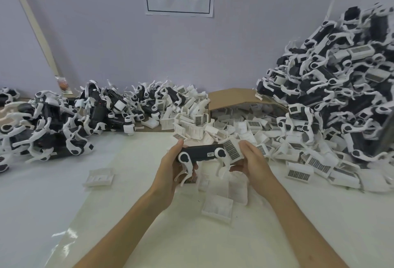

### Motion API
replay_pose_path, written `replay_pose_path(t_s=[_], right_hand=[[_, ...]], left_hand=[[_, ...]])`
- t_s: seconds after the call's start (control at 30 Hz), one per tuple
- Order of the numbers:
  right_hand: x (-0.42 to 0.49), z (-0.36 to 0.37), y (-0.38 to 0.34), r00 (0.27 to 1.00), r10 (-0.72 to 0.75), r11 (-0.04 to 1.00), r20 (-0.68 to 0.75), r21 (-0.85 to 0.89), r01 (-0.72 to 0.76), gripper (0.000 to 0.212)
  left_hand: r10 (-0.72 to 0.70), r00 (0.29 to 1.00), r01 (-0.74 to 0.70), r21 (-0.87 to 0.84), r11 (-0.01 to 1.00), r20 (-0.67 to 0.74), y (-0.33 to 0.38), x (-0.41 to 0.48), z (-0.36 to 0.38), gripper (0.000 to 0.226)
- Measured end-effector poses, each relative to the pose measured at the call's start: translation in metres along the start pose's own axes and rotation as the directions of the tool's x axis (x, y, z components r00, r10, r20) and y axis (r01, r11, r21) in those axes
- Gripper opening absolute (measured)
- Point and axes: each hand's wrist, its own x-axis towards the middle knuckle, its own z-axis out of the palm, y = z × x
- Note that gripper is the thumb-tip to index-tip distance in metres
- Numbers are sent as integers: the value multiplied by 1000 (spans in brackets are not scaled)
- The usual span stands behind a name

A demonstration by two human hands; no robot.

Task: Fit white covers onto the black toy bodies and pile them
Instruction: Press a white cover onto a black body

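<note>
A black toy body with white legs lies lengthwise between my hands above the table's middle. My left hand grips its left end, thumb over the top. My right hand holds a white cover with a dark grid patch against the body's right end. Whether the cover is seated on the body I cannot tell. Loose white covers lie heaped just behind my hands.
A tall heap of toys fills the right side. A lower heap of toys spreads along the left and back. An open cardboard box spills covers at the back centre. Single covers lie on the white table near me.
</note>
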Motion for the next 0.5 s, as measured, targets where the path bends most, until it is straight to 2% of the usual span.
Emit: replay_pose_path(t_s=[0.1,0.27,0.43,0.5], right_hand=[[2,-1,-1,1000,30,992,-1,125,-30,34],[3,-4,-2,998,54,966,34,251,-61,39],[2,-6,-4,993,61,972,102,220,-82,35],[1,-7,-4,991,48,980,126,184,-71,27]], left_hand=[[8,1000,-8,-6,1000,1,-1,1,-1,76],[-8,1000,7,-25,1000,-4,-2,2,-5,67],[-17,1000,16,-27,1000,-11,-1,2,-3,74],[-12,1000,11,-32,999,-7,-1,3,-3,77]])
